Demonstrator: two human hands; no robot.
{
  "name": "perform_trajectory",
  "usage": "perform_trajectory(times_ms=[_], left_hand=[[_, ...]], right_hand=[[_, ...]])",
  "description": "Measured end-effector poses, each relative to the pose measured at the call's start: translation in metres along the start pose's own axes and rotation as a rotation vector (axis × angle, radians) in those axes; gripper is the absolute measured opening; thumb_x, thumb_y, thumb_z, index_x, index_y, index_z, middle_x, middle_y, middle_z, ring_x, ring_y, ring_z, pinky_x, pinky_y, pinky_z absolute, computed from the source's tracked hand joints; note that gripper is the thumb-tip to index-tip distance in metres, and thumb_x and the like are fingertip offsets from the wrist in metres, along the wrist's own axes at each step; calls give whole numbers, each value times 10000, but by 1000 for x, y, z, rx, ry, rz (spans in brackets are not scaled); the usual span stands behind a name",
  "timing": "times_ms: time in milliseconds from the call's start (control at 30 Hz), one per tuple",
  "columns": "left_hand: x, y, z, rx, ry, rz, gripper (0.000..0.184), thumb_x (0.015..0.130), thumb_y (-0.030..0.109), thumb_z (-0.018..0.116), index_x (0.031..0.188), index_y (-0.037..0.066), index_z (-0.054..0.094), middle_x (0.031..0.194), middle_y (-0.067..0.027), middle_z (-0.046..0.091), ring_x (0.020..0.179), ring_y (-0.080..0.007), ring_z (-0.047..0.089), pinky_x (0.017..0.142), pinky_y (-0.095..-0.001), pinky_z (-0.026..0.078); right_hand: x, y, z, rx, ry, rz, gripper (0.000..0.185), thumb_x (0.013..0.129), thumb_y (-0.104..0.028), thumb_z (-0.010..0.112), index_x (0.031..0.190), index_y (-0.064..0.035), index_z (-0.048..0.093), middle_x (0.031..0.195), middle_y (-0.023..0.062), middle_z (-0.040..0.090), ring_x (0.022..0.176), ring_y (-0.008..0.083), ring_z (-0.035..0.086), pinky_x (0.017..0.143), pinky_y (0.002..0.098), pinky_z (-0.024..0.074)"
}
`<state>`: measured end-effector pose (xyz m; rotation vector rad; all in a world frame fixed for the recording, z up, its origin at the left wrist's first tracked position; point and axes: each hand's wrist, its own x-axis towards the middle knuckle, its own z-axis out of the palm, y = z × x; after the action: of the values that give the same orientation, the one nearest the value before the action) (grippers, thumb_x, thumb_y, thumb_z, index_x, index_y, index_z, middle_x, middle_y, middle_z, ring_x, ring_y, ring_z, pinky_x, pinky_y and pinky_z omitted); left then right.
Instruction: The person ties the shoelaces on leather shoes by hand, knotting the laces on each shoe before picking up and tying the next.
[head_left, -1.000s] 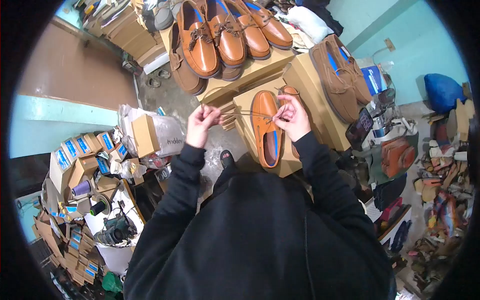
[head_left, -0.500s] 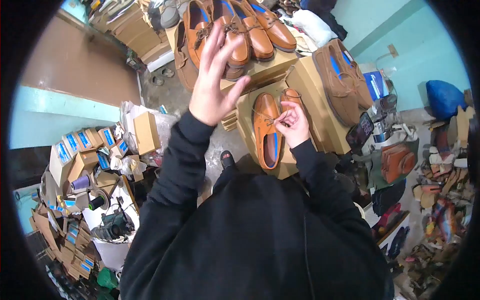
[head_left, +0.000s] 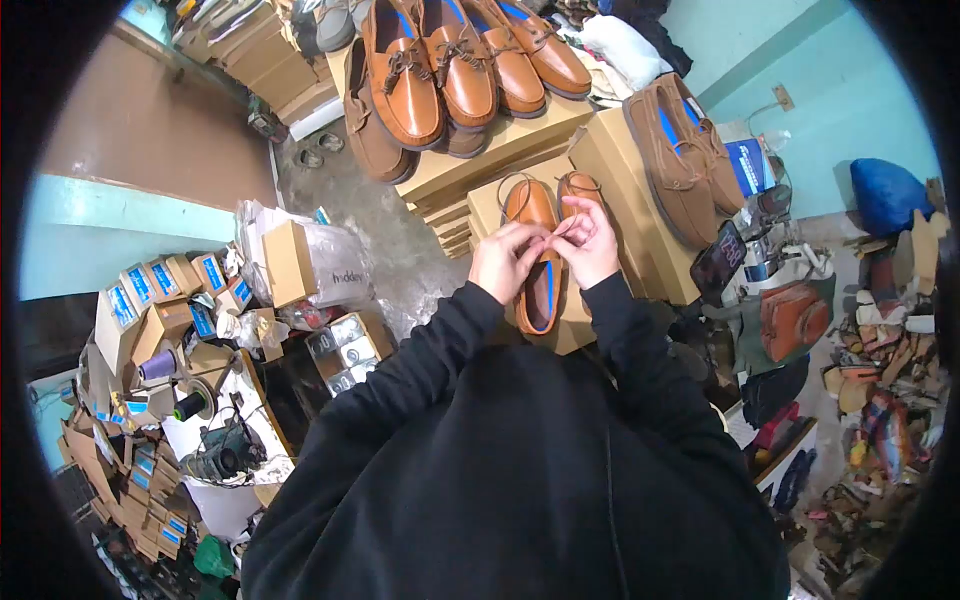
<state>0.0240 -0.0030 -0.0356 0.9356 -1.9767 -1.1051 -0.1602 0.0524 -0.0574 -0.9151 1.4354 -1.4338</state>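
Observation:
A tan leather boat shoe [head_left: 535, 203] with a blue-edged insole lies on a cardboard box, its toe pointing away from me. My left hand [head_left: 506, 262] and my right hand [head_left: 590, 243] meet over its opening, both with fingers pinched. Between the fingertips runs a thin brown shoelace [head_left: 567, 229], and a loop of lace curves beside the toe. Most of the lace and the middle of the shoe are hidden by my fingers. Just right of it lies a second tan shoe [head_left: 577, 187], partly covered by my right hand.
Several tan boat shoes [head_left: 467, 85] stand on stacked boxes at the far side. Brown shoes [head_left: 675, 165] sit on a box [head_left: 640, 225] to the right, near a dark phone-like display [head_left: 719, 262]. Shoeboxes [head_left: 122, 308] and thread spools [head_left: 190, 405] crowd the left.
My left hand came down from its raised, spread position above the shoes and now pinches beside my right hand. The right hand stayed nearly in place at the lace.

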Motion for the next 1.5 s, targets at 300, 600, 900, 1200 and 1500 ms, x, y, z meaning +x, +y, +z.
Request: perform_trajectory(times_ms=[300,600,900,1200,1500], left_hand=[[-8,-22,9,-453,140,-211,223,966,36,856,1186,0,841,1063,-69,836,926,-85,718,851,-279,601],[-4,-33,9,-637,219,-317,231,942,-48,850,1168,-45,800,1074,-92,826,937,-100,744,876,-275,620],[-12,-15,13,-157,266,-125,248,950,134,872,1165,13,849,1096,-135,838,1014,-244,797,951,-349,612],[-4,-22,16,-417,230,-241,290,940,68,883,1213,-9,828,1087,-119,842,1005,-158,771,928,-313,607],[-12,-14,3,-289,286,-181,181,919,86,904,1084,21,868,1045,-90,845,962,-155,766,894,-316,603]], right_hand=[[2,-23,16,101,-52,40,648,939,147,742,1515,-33,505,996,61,708,971,153,737,932,307,612],[15,1,18,148,-52,90,586,979,102,742,1498,-43,511,1024,75,747,994,158,754,923,300,610],[15,2,12,185,-5,130,597,980,85,767,1505,-25,506,1039,115,765,1003,182,776,938,304,627],[11,10,5,211,-4,102,576,982,88,760,1489,-37,517,1039,98,754,1006,171,771,953,302,626],[7,2,15,268,-66,124,565,1003,79,748,1502,-46,515,1055,77,744,1038,159,761,970,311,627]])
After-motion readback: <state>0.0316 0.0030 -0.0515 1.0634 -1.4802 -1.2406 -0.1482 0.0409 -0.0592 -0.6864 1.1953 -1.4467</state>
